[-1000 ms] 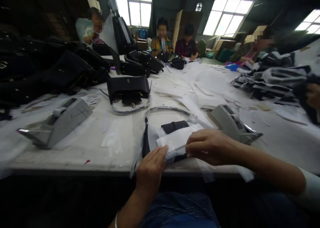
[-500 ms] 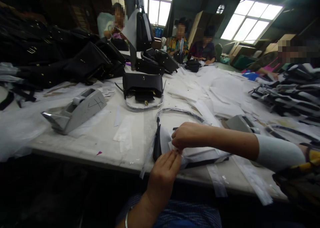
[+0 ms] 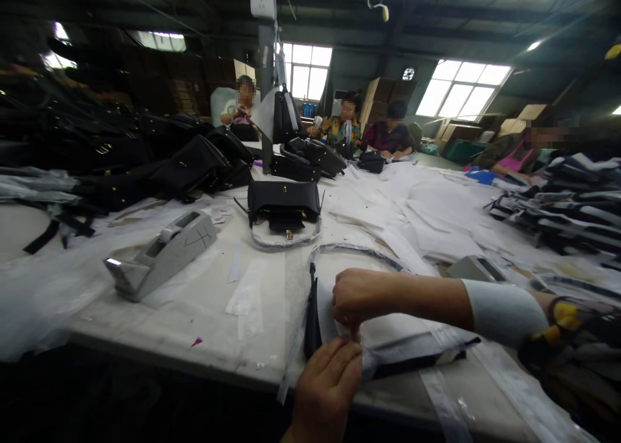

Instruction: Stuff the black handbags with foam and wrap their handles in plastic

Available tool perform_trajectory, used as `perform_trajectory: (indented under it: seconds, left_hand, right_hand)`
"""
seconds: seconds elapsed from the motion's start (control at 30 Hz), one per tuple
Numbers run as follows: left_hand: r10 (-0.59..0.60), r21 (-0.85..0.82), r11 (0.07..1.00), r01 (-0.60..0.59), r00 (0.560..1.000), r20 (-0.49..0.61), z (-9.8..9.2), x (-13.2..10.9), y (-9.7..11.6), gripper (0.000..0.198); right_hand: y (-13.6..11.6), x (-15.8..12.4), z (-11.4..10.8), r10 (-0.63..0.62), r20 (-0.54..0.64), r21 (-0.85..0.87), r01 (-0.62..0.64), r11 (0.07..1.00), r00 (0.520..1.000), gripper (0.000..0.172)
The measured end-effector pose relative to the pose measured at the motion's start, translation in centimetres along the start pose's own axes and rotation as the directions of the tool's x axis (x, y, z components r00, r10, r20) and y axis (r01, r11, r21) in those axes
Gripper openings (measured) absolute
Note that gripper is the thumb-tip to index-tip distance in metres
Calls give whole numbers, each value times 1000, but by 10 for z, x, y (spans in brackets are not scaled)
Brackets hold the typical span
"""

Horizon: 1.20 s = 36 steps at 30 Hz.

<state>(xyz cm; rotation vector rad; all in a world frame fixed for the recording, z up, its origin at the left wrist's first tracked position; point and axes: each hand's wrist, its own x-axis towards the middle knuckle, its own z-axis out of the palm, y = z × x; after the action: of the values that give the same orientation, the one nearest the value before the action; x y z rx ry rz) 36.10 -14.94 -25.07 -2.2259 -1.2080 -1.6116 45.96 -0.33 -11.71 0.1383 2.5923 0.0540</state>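
Note:
A flat black bag piece wrapped in white paper (image 3: 412, 339) lies at the near edge of the white table (image 3: 204, 301). My right hand (image 3: 361, 295) reaches across from the right and pinches the wrapping at its left end, fingers closed. My left hand (image 3: 326, 388) comes up from below, fingers together, touching the same wrapped end just under the right hand. A dark strap (image 3: 313, 313) hangs down beside them.
A grey tape dispenser (image 3: 162, 254) stands to the left; another grey dispenser (image 3: 475, 270) shows behind my right forearm. A black handbag (image 3: 284, 202) sits mid-table. Piles of black bags (image 3: 121, 165) fill the left, wrapped pieces (image 3: 563, 204) the right. Several people sit at the far end.
The view has tilted upward, so table and hands sit lower in frame. My hands came together at the wrapping's left end; the right crossed over from the package's right side.

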Motion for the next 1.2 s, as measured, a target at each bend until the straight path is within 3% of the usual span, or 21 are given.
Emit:
perform_trajectory:
  seconds: [0.27,0.47,0.6,0.7,0.8,1.0,1.07,1.2]
  left_hand:
    - [-79,-38,996,80,997,25,-5,8,7,19]
    - [-98,-29,995,100,994,44,-4,6,6,20]
    - [-87,-10,996,88,994,70,-4,4,6,21]
    - [-74,9,997,73,994,76,-4,2,7,20]
    - [-61,35,998,58,996,65,-4,0,7,19]
    - [-45,52,998,42,997,65,-4,0,8,22]
    - [-50,64,997,45,996,79,-4,-1,8,23]
    - [-73,81,995,65,993,97,-4,-3,9,22]
  right_hand:
    - [30,16,10,62,-45,234,-50,971,997,20]
    - [51,22,36,84,-156,444,-6,896,984,36]
    - [71,22,57,242,-199,649,-57,759,950,44]
    - [81,12,64,402,-207,714,-143,685,892,36]
    - [70,-6,67,532,-211,745,-217,630,820,43]
    - [16,-18,72,504,-119,731,-268,628,856,106]
    - [16,-11,74,544,-68,776,-299,556,836,107]
    - [37,3,79,539,2,863,-274,425,842,96]
